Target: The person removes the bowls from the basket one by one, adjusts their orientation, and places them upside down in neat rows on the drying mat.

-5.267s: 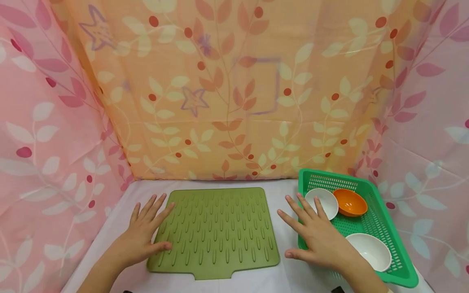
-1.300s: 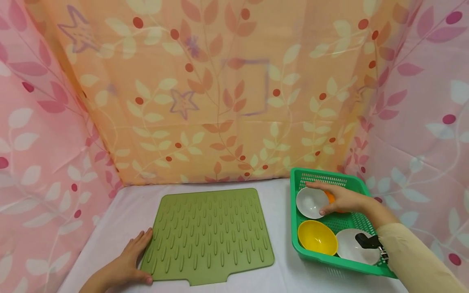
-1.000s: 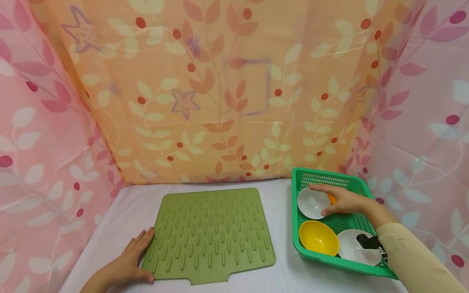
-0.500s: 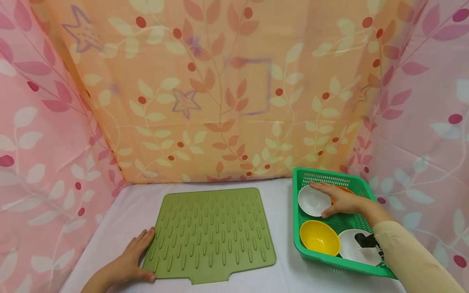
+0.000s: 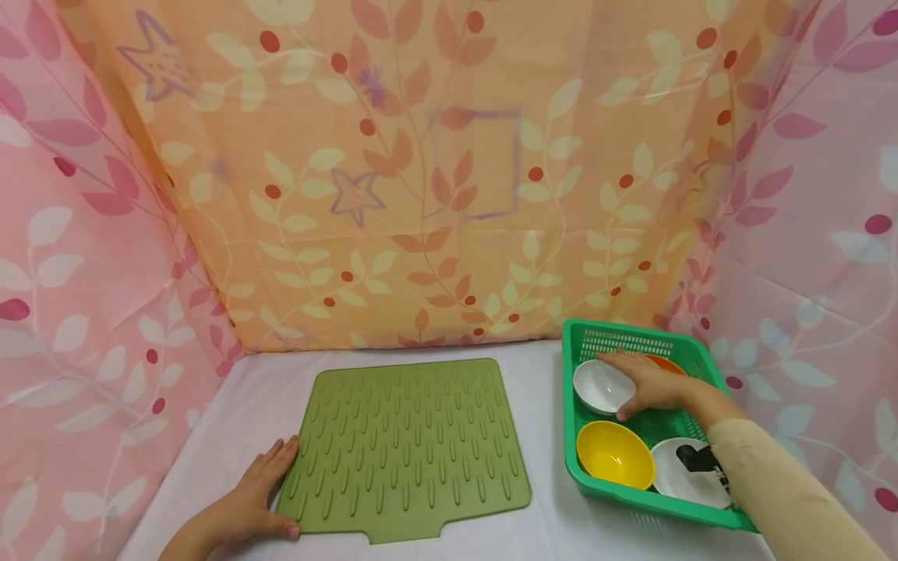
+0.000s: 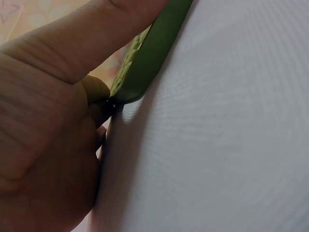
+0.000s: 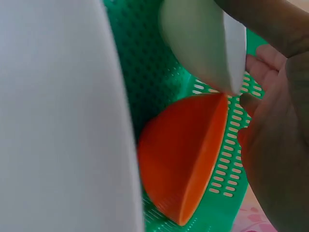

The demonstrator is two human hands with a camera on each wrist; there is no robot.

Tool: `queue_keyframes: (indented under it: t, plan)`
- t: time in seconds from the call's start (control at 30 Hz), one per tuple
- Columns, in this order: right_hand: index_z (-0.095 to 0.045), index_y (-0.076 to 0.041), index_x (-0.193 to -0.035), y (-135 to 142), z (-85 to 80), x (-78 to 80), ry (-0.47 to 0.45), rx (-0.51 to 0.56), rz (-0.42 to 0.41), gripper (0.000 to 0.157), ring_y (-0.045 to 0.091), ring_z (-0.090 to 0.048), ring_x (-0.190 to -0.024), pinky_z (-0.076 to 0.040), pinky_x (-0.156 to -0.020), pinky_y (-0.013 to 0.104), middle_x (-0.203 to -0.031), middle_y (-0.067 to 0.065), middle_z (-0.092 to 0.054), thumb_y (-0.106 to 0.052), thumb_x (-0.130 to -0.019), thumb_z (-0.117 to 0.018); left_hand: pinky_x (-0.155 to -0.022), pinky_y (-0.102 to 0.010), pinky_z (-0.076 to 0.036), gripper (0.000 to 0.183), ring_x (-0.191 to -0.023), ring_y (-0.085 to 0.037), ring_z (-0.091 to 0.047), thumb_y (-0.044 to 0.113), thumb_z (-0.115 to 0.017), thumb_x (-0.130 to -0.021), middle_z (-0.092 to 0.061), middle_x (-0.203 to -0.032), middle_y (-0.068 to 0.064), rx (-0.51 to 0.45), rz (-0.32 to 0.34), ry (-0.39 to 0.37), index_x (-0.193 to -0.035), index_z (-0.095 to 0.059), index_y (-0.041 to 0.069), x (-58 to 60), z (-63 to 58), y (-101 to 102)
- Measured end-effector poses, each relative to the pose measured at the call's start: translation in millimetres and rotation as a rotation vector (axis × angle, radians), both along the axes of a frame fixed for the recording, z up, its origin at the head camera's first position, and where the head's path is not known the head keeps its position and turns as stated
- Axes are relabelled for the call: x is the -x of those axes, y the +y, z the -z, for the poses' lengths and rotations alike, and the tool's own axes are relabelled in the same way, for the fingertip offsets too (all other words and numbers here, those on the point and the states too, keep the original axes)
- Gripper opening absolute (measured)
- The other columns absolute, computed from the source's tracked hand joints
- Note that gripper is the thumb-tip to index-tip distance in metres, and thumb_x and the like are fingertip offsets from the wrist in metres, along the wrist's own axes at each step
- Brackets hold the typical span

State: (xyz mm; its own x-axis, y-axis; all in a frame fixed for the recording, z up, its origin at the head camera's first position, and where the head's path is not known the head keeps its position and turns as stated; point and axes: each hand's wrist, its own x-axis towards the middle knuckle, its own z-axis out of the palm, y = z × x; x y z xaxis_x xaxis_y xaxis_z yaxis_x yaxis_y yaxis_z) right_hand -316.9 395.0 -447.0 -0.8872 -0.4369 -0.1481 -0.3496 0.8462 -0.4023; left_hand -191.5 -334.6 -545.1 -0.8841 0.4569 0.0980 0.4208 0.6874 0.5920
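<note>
My right hand [image 5: 652, 383] is over the back left of a green basket [image 5: 701, 518], thumb and fingers across a small white bowl [image 5: 599, 386], pinching its rim. The white bowl [image 7: 203, 43] tilts in the right wrist view, beside an orange bowl [image 7: 178, 150] that the hand partly covers in the head view. My left hand [image 5: 252, 499] rests by the left edge of a green ridged drying mat [image 5: 414, 444], fingers fairly straight, thumb near the front corner. Close up in the left wrist view, the thumb overlaps the mat's edge [image 6: 152, 63].
A yellow bowl [image 5: 613, 452] sits at the basket's near left, beside another white bowl [image 5: 684, 471] under the right wrist's camera mount [image 5: 694, 458]. White cloth [image 5: 540, 436] lies between mat and basket. Patterned curtains [image 5: 449, 195] stand behind and at both sides.
From hovering near the basket, my right hand has gone to the back white bowl, which has just shifted slightly. My left hand has moved down along the mat's left edge. The yellow bowl now shows.
</note>
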Motion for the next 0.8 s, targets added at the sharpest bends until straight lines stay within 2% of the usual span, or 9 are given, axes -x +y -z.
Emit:
queue_keyframes:
  t: [0.23, 0.33, 0.4, 0.47, 0.53, 0.57, 0.6, 0.73, 0.8]
  plan:
    - [-0.031, -0.009, -0.16, 1.5, 7.4, 2.3, -0.012, -0.003, -0.003, 0.112, 0.054, -0.02, -0.147, -0.019, -0.108, 0.082, -0.162, 0.026, -0.03, -0.051, -0.073, -0.088, -0.106, -0.001, 0.017, 0.135, -0.135, 0.028, 0.019, 0.055, -0.091, -0.061, -0.021, -0.162, -0.034, 0.008, -0.013, 0.022, -0.158, -0.023, -0.008, 0.4, -1.4, 1.3]
    - [-0.032, -0.008, -0.16, 1.2, 8.9, 4.5, -0.013, -0.021, -0.013, 0.112, 0.056, -0.022, -0.144, -0.022, -0.106, 0.083, -0.16, 0.029, -0.031, -0.053, -0.073, -0.088, -0.107, -0.001, 0.017, 0.135, -0.139, 0.024, 0.018, 0.057, -0.09, -0.061, -0.021, -0.163, -0.033, 0.011, -0.023, 0.011, -0.159, -0.022, -0.006, 0.0, -0.5, 1.8]
    - [-0.033, -0.007, -0.159, 0.8, 9.6, 6.2, -0.014, -0.032, -0.016, 0.113, 0.057, -0.023, -0.143, -0.024, -0.105, 0.083, -0.158, 0.031, -0.031, -0.054, -0.072, -0.088, -0.107, -0.002, 0.017, 0.136, -0.15, 0.008, 0.015, 0.058, -0.09, -0.061, -0.02, -0.165, -0.03, 0.011, -0.034, -0.007, -0.16, -0.021, -0.004, -0.5, 0.5, 1.9]
    - [-0.034, -0.006, -0.159, 0.2, 9.5, 7.1, -0.013, -0.042, -0.02, 0.113, 0.058, -0.024, -0.141, -0.026, -0.103, 0.083, -0.157, 0.032, -0.031, -0.054, -0.072, -0.088, -0.107, -0.002, 0.017, 0.136, -0.158, -0.016, 0.008, 0.058, -0.09, -0.061, -0.019, -0.166, -0.028, 0.01, -0.044, -0.022, -0.161, -0.021, -0.002, -0.8, 1.7, 1.9]
    - [-0.034, -0.006, -0.158, -0.2, 9.4, 7.8, -0.013, -0.044, -0.017, 0.114, 0.058, -0.024, -0.141, -0.026, -0.104, 0.083, -0.157, 0.032, -0.032, -0.055, -0.071, -0.088, -0.108, -0.002, 0.017, 0.136, -0.158, -0.037, 0.001, 0.058, -0.09, -0.061, -0.018, -0.167, -0.027, 0.011, -0.049, -0.029, -0.162, -0.02, -0.001, -0.7, 2.9, 1.6]
    - [-0.035, -0.005, -0.158, -0.6, 9.2, 7.9, -0.01, -0.046, -0.018, 0.114, 0.058, -0.024, -0.141, -0.026, -0.104, 0.083, -0.157, 0.032, -0.032, -0.056, -0.071, -0.088, -0.108, -0.003, 0.017, 0.136, -0.156, -0.043, -0.002, 0.058, -0.09, -0.061, -0.018, -0.167, -0.027, 0.013, -0.051, -0.03, -0.162, -0.02, 0.0, -0.5, 3.6, 1.3]
    - [-0.035, -0.005, -0.158, -1.1, 8.9, 7.9, -0.005, -0.051, -0.021, 0.114, 0.058, -0.024, -0.142, -0.026, -0.103, 0.083, -0.157, 0.031, -0.033, -0.056, -0.07, -0.088, -0.108, -0.002, 0.017, 0.136, -0.156, -0.044, -0.002, 0.058, -0.09, -0.061, -0.018, -0.167, -0.027, 0.013, -0.053, -0.031, -0.162, -0.02, 0.0, -0.5, 4.0, 1.0]
    - [-0.037, -0.005, -0.156, -3.1, 8.4, 7.7, 0.014, -0.063, -0.026, 0.113, 0.058, -0.027, -0.141, -0.026, -0.104, 0.082, -0.155, 0.031, -0.036, -0.057, -0.07, -0.088, -0.108, -0.002, 0.017, 0.136, -0.158, -0.033, 0.003, 0.058, -0.09, -0.061, -0.018, -0.167, -0.027, 0.013, -0.053, -0.034, -0.162, -0.019, 0.0, -0.8, 3.9, 0.0]
    - [-0.039, -0.005, -0.156, -4.4, 8.0, 7.4, 0.023, -0.068, -0.024, 0.111, 0.057, -0.029, -0.14, -0.027, -0.105, 0.081, -0.155, 0.031, -0.037, -0.058, -0.07, -0.088, -0.107, -0.002, 0.017, 0.136, -0.158, -0.036, 0.002, 0.057, -0.09, -0.061, -0.018, -0.167, -0.027, 0.011, -0.055, -0.042, -0.162, -0.019, 0.0, -1.0, 2.6, 0.1]
